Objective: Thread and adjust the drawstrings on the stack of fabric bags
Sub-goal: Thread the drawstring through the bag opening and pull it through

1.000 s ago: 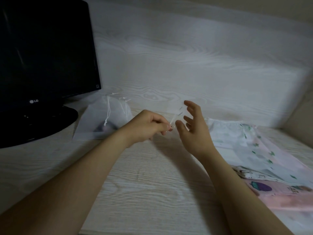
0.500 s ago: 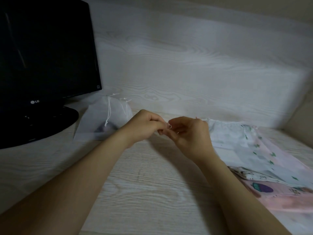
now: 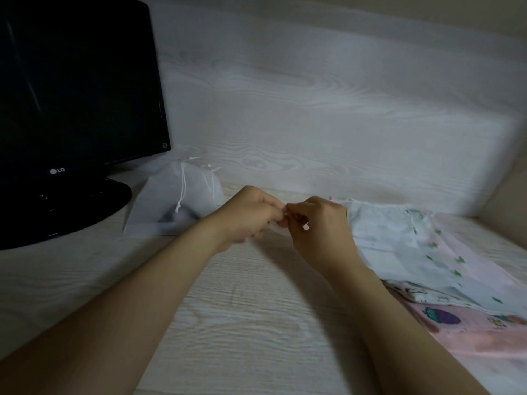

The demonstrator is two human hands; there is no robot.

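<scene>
My left hand (image 3: 251, 213) and my right hand (image 3: 316, 229) meet fingertip to fingertip above the middle of the desk. Both pinch a small pale drawstring end (image 3: 285, 219), which the fingers mostly hide. Just right of my right hand lies the stack of fabric bags (image 3: 399, 246). Its top bag is white with small green prints, and a pink bag (image 3: 470, 334) with a purple print lies beneath. A finished translucent white bag (image 3: 174, 201) with its white cords drawn lies at the left, by the monitor.
A black monitor (image 3: 77, 89) on a round stand (image 3: 85, 206) fills the left side. The pale wood-grain desk (image 3: 242, 323) runs to a wood-grain back wall (image 3: 313, 109). A beige side wall (image 3: 507, 195) closes off the right.
My right hand was spread open beside the left a second ago. It has since curled and come in to meet the left hand's fingertips. The left hand has hardly moved.
</scene>
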